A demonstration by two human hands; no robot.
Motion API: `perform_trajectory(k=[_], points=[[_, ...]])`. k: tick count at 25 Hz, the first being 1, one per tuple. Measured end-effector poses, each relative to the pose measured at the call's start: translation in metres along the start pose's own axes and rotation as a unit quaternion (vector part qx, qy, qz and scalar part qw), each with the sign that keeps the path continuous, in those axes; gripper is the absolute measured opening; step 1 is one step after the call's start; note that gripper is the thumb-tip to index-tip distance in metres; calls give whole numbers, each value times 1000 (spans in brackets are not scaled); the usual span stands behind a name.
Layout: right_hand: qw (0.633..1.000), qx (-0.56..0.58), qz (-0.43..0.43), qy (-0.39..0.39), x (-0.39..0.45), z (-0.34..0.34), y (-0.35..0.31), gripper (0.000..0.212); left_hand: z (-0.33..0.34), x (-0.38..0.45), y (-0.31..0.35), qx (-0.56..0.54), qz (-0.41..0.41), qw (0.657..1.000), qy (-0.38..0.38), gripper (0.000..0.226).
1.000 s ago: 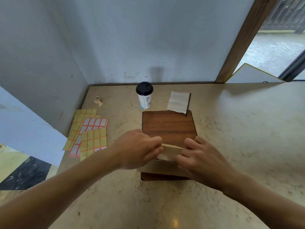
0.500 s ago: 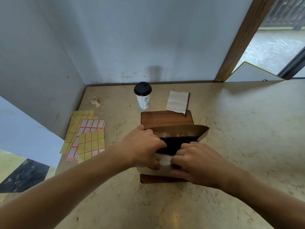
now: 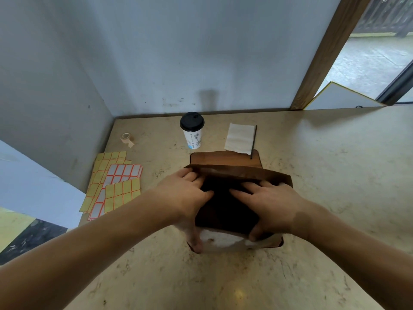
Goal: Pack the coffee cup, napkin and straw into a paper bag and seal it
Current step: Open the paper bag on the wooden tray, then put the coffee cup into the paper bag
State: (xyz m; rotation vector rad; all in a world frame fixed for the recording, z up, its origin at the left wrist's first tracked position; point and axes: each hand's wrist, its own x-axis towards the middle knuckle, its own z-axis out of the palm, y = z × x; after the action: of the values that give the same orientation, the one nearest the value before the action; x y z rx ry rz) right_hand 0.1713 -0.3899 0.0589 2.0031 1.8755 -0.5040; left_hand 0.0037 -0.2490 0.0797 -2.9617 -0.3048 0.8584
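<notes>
Both hands are gripping the mouth of the paper bag, which is standing open on the wooden board near the middle of the table: the left hand and the right hand each have fingers inside the rim and a thumb curled over the near wall. Toward the table's far edge, the coffee cup is standing upright, with the napkin and the black straw lying to its right, all outside the bag. Label sheets and a tape roll are lying near the left edge.

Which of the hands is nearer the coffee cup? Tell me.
The left hand. It grips the paper bag's left side, just in front of the coffee cup. The right hand grips the bag's right side, further from the cup.
</notes>
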Motion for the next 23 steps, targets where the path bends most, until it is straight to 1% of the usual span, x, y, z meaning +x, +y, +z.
perform_trajectory(k=[2,4,5,6,7,10,12,15,17,20,21,23], points=[[1000,0,-3,23,4,2,-1,113,-1,2,-2,-12,-16,1000,-8,97],[1000,5,-7,27,10,0,-2,118,-2,10,3,-13,-39,999,30,77],[1000,5,-10,28,12,-1,-1,120,-2,15,8,-2,-50,998,48,74],[999,5,-14,29,15,-3,0,122,-2,21,13,15,-58,997,57,76],[999,7,-19,29,17,-4,2,124,-1,26,18,31,-65,996,52,83],[999,22,-40,22,21,-8,11,125,-1,36,14,50,-81,995,12,115],[997,43,-58,30,24,-12,18,121,-1,37,4,46,-87,995,5,125],[991,83,-82,62,27,-21,22,104,1,34,-2,26,-91,995,8,124],[985,118,-98,77,29,-30,22,86,2,34,-3,9,-93,995,16,121],[959,241,-127,78,34,-61,21,56,1,35,-6,16,-97,995,28,118],[945,286,-129,96,38,-75,21,49,1,36,-7,21,-98,995,29,117],[919,332,-119,175,54,-102,25,36,1,38,-8,28,-100,994,25,118]])
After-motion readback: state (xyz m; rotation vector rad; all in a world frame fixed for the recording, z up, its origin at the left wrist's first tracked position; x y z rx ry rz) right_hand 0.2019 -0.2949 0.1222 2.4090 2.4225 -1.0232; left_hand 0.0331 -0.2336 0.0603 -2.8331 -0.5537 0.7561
